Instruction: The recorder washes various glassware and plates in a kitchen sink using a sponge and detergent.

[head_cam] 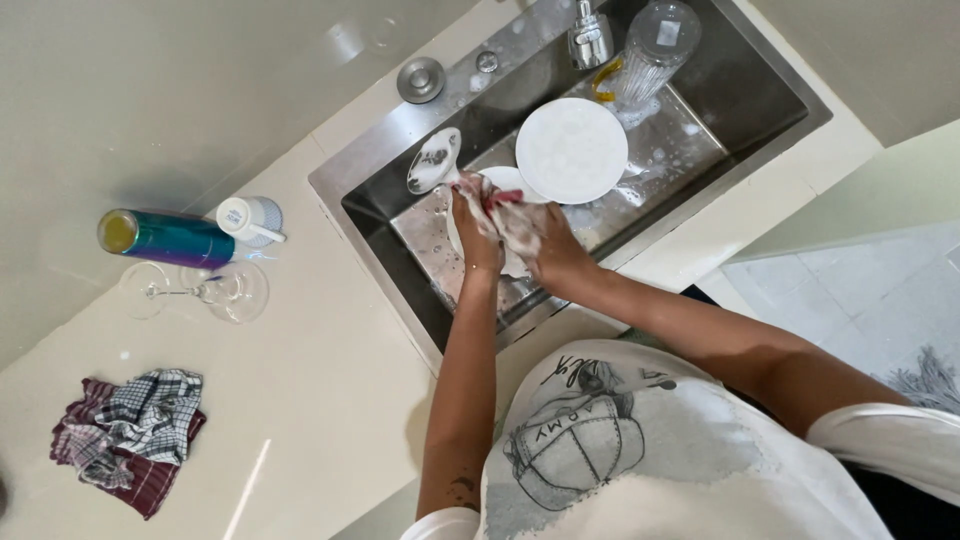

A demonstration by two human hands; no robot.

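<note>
Two hands meet over sink [380, 190], middle of frame. I see left hand [476, 232] and right hand [553, 250], fingers closed around wet cloth [508, 222], pressed on white dish [500, 180] under it, likely to rub it. Round white plate [571, 150] just above, soapy. Small soapy lid-like piece [433, 160] leans at sink's left edge. Clear glass jar [652, 48] under tap [590, 35], upper middle; inside hard to tell. Sink floor holds foam, water. Far left on counter [330, 400]: shiny bottle [165, 237] lying down, wine glasses [195, 290], small white cup [250, 215], checked towel [130, 435] bunched lower left.
</note>
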